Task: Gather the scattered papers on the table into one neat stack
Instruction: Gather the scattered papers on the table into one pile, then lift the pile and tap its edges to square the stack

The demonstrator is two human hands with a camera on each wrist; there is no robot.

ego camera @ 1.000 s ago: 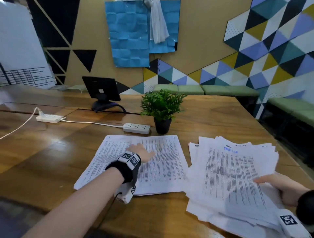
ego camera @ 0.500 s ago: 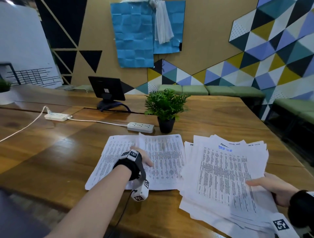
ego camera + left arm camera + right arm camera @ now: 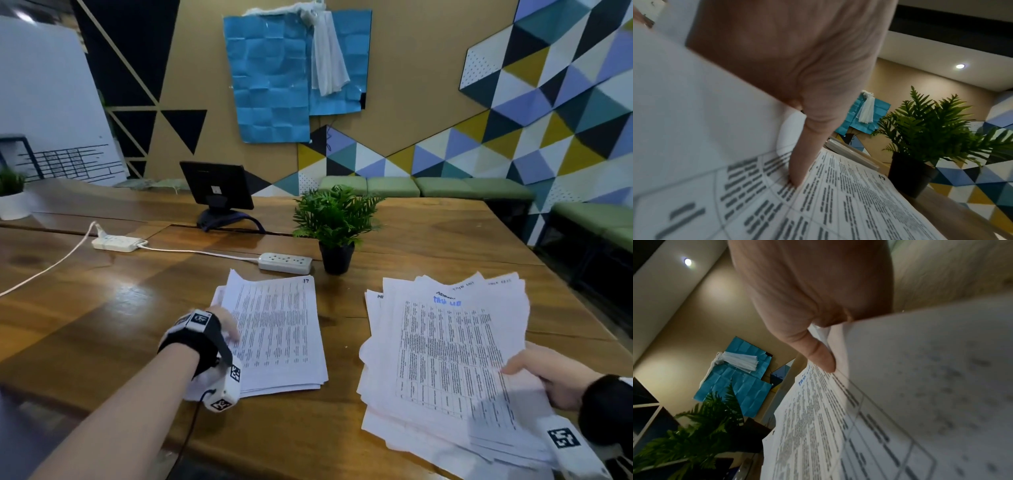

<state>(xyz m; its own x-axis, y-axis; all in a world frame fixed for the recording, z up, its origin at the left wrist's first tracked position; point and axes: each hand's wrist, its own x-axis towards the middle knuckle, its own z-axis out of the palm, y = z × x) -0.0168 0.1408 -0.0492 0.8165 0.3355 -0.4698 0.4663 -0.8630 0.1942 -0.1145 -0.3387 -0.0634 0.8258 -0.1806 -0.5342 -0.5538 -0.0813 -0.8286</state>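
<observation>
Two lots of printed white papers lie on the wooden table (image 3: 102, 315). The left pile (image 3: 277, 329) is fairly squared. My left hand (image 3: 227, 327) holds its left edge. In the left wrist view the thumb (image 3: 797, 170) presses on the top page (image 3: 838, 194) while a sheet covers the other fingers. The right bundle (image 3: 445, 349) is large and fanned out, with blue writing at its top. My right hand (image 3: 534, 373) grips its right edge. The right wrist view shows the thumb (image 3: 818, 356) on top of the sheets (image 3: 818, 418); the other fingers are hidden beneath.
A small potted plant (image 3: 337, 233) stands just behind the papers, beside a grey power strip (image 3: 285, 262). A white strip (image 3: 114, 244) with its cable lies further left. A small monitor (image 3: 217, 186) stands at the back. The table's right edge runs close to the right bundle.
The left papers, spread side by side before, now lie gathered into one narrower pile. The right bundle has moved right, which opens a gap of bare wood between the two lots.
</observation>
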